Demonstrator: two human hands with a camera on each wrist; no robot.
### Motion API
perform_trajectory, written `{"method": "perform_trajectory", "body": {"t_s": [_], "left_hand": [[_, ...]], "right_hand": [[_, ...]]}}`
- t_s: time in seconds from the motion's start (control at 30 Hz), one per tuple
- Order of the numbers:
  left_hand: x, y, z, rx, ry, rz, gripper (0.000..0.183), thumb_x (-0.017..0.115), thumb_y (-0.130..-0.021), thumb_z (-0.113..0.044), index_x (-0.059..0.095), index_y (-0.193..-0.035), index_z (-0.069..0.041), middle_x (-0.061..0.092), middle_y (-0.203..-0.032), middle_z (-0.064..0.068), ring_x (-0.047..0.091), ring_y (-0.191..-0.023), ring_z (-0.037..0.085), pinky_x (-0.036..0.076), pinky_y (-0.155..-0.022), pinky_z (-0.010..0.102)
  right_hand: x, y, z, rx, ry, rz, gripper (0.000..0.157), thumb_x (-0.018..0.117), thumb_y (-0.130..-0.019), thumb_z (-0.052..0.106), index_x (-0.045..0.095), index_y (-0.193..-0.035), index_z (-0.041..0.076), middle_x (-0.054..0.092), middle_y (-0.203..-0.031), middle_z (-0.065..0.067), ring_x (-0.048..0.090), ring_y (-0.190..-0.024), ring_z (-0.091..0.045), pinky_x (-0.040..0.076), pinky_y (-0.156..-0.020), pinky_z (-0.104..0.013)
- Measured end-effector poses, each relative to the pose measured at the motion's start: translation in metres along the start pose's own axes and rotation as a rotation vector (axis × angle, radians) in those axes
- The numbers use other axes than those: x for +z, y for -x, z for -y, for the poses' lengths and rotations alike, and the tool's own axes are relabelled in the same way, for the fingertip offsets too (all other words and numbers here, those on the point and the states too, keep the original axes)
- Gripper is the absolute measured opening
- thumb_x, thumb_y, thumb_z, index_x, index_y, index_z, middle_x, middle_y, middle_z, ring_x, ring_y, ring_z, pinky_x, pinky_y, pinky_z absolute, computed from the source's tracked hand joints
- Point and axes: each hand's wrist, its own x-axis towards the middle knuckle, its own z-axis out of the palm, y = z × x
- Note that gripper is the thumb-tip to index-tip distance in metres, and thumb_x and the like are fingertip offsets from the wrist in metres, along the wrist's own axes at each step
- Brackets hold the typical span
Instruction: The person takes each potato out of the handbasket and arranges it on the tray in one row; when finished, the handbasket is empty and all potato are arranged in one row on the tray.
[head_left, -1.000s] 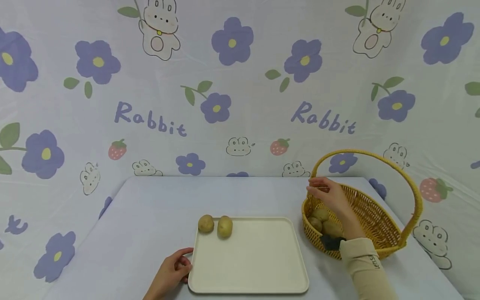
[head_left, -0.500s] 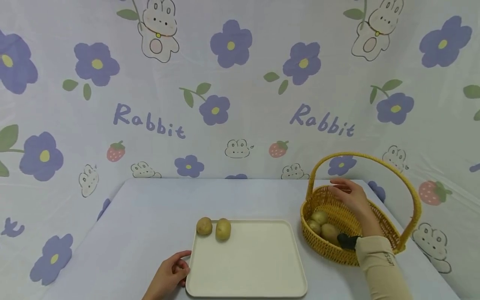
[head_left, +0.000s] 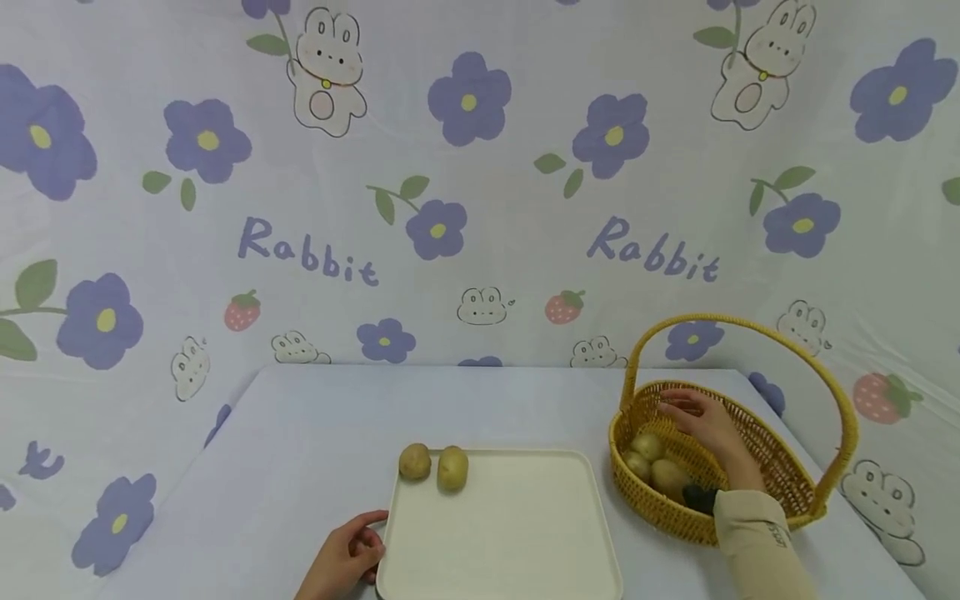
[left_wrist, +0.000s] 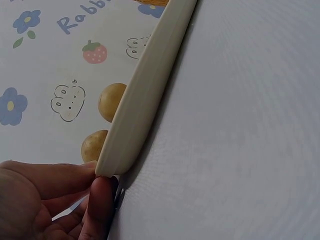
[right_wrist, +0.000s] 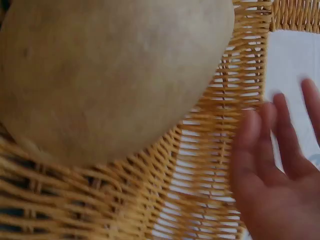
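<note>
My left hand (head_left: 343, 557) pinches the tray (head_left: 502, 533); my right hand (head_left: 707, 427), fingers loose, holds nothing over the basket (head_left: 647, 502), potatoes (head_left: 669, 481) to its left. Risks: sleeve (head_left: 753, 525) could drag the basket; a left tug could roll tray potatoes (head_left: 452, 468).

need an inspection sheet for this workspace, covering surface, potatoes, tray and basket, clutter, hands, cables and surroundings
Surface: pale, smooth-looking tabletop.
Job's things: two potatoes at the far left corner of the cream tray; three more potatoes visible in the wicker basket, right of the tray.
Clutter: nothing seen.
Grippers: left hand pinches the tray's left edge; right hand is over the basket, holding nothing, with a black item at its wrist.
Cables: nothing seen.
Surroundings: backdrop printed with rabbits, purple flowers and strawberries.
</note>
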Motion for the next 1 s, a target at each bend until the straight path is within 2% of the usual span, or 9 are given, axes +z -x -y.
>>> {"method": "perform_trajectory", "body": {"t_s": [0.23, 0.5, 0.63, 0.83, 1.0], "left_hand": [[-0.001, -0.002, 0.002, 0.009, -0.013, -0.027, 0.048, 0.060, -0.085, 0.000, 0.045, -0.129, 0.009, 0.054, -0.081, 0.005, 0.050, -0.058, 0.008, 0.049, -0.052, 0.024], [-0.001, -0.005, 0.002, -0.022, -0.005, -0.042, 0.047, 0.058, -0.086, 0.002, 0.045, -0.130, 0.009, 0.054, -0.083, 0.006, 0.050, -0.058, 0.009, 0.049, -0.051, 0.024], [0.000, -0.004, 0.002, -0.039, 0.007, -0.036, 0.047, 0.058, -0.085, 0.002, 0.044, -0.130, 0.010, 0.054, -0.083, 0.006, 0.050, -0.058, 0.010, 0.048, -0.051, 0.024], [0.002, 0.001, 0.000, -0.027, 0.030, -0.029, 0.048, 0.059, -0.085, 0.002, 0.044, -0.130, 0.010, 0.054, -0.082, 0.007, 0.050, -0.057, 0.009, 0.048, -0.051, 0.024], [0.003, 0.002, 0.000, -0.019, 0.022, -0.028, 0.048, 0.060, -0.085, 0.000, 0.045, -0.130, 0.009, 0.054, -0.083, 0.006, 0.050, -0.057, 0.008, 0.049, -0.051, 0.024]], "right_hand": [[0.007, -0.003, -0.007, -0.069, 0.046, 0.219, 0.046, 0.060, -0.091, 0.020, 0.050, -0.128, -0.006, 0.051, -0.125, -0.028, 0.053, -0.109, -0.040, 0.048, -0.085, -0.041], [0.007, -0.001, -0.010, -0.068, 0.055, 0.373, 0.047, 0.061, -0.090, 0.017, 0.049, -0.128, -0.007, 0.053, -0.123, -0.025, 0.049, -0.112, -0.038, 0.045, -0.084, -0.032], [0.008, 0.003, -0.011, -0.061, 0.054, 0.400, 0.047, 0.062, -0.089, 0.017, 0.049, -0.127, -0.007, 0.054, -0.121, -0.025, 0.050, -0.110, -0.039, 0.046, -0.082, -0.030], [0.009, 0.006, -0.017, -0.044, 0.060, 0.376, 0.045, 0.064, -0.088, 0.016, 0.049, -0.124, -0.006, 0.053, -0.120, -0.025, 0.051, -0.109, -0.040, 0.045, -0.082, -0.038], [0.008, 0.006, -0.018, -0.056, 0.055, 0.370, 0.042, 0.065, -0.087, 0.014, 0.050, -0.121, -0.006, 0.053, -0.119, -0.025, 0.051, -0.108, -0.039, 0.044, -0.082, -0.038]]}}
